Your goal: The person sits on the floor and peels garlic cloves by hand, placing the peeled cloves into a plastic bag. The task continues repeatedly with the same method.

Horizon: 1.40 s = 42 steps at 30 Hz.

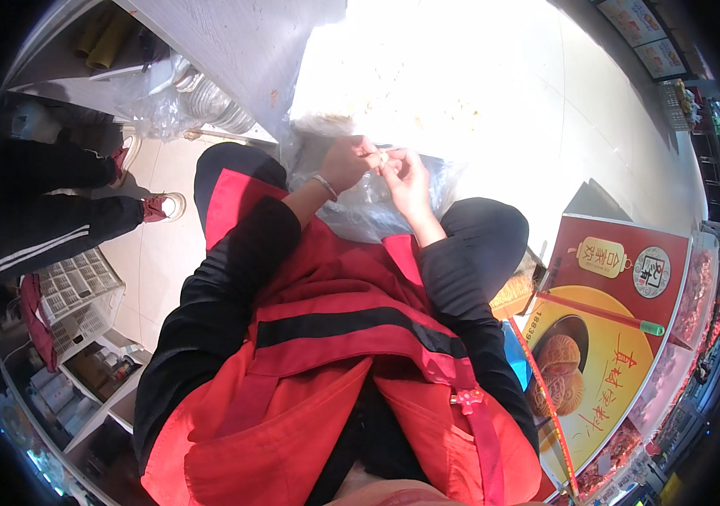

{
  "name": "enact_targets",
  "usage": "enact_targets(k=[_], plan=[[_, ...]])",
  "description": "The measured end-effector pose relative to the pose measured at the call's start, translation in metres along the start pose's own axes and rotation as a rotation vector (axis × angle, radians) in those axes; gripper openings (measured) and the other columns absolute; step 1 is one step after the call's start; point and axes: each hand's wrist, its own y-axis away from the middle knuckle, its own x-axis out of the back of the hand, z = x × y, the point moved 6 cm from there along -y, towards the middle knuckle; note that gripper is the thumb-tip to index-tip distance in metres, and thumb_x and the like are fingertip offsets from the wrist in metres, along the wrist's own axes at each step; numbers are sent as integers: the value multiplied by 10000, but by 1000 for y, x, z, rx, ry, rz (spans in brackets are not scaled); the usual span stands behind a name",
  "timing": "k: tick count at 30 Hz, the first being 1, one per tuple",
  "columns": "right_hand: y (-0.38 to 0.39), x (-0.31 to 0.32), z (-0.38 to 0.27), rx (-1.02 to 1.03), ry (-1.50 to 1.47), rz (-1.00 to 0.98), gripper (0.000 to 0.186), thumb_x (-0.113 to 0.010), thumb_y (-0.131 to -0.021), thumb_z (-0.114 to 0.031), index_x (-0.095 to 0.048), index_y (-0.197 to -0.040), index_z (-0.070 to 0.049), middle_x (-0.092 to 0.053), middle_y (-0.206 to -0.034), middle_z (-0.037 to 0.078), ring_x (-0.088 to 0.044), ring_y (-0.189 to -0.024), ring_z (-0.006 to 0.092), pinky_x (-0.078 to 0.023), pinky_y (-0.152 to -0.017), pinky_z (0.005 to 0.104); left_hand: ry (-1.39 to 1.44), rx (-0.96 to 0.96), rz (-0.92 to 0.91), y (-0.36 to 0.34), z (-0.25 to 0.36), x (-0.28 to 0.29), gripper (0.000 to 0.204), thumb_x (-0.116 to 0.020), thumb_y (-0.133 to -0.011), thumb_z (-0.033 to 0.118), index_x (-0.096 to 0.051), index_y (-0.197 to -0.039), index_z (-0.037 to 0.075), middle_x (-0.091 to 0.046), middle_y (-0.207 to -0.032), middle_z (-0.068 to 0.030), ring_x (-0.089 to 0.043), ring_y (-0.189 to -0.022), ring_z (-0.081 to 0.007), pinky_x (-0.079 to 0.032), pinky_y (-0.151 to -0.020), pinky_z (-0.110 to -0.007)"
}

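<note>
My left hand [348, 164], with a pale band at the wrist, has its fingertips closed on a small pale piece [384, 158]. My right hand [404, 179] also pinches that piece, its fingertips meeting the left ones. Under both hands a clear, crumpled plastic bag [351, 215] hangs between my knees. Just beyond them lies a brightly sunlit pale surface [377, 76] with small yellowish bits scattered on it; glare hides its detail.
Another person's legs in dark trousers and red sneakers [154, 208] are at left, near white plastic crates [77, 295]. A shelf unit [217, 34] holds bags and clear containers at upper left. A red-and-yellow printed board [630, 346] with red sticks stands by my right knee.
</note>
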Motion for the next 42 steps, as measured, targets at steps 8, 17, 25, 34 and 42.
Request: enact_targets(k=[8,17,25,34,42], plan=[[-2,4,24,-432,-596,93,171,-575,-928,-120,-535,-1036,7,-636,-962,124,-656,-781,174,-540,-715,275,-249,-123,-44,-1,12,5,56,-645,-755,81,-613,-744,36,-618,-676,0,-577,-631,-65,-471,-604,-235],[2,0,30,-578,-768,-27,154,-543,-949,-165,-593,-947,-19,-676,-873,125,-659,-766,185,-524,-693,268,-376,-254,-68,0,19,-2,123,-668,-733,159,-619,-760,49,-623,-705,-55,-612,-629,-140,-495,-607,-266],[-2,-4,33,-570,-897,-148,186,-541,-935,-114,-592,-1059,15,-675,-930,153,-671,-835,218,-539,-769,294,-422,-387,-87,1,27,-2,126,-675,-729,142,-606,-765,43,-619,-704,-55,-615,-649,-141,-496,-616,-271],[-4,-1,17,-472,-850,-170,262,-566,-912,-67,-567,-1154,33,-670,-972,148,-667,-852,215,-557,-780,311,-143,-119,-23,-9,-4,11,87,-644,-798,105,-602,-761,38,-643,-744,-41,-594,-671,-90,-485,-631,-253],[-5,6,17,-437,-837,-112,324,-559,-918,-66,-525,-1219,50,-639,-1027,116,-642,-885,185,-536,-819,302,-399,-43,87,-15,-15,27,156,-687,-748,173,-626,-778,33,-656,-749,-95,-623,-679,-174,-492,-639,-296]])
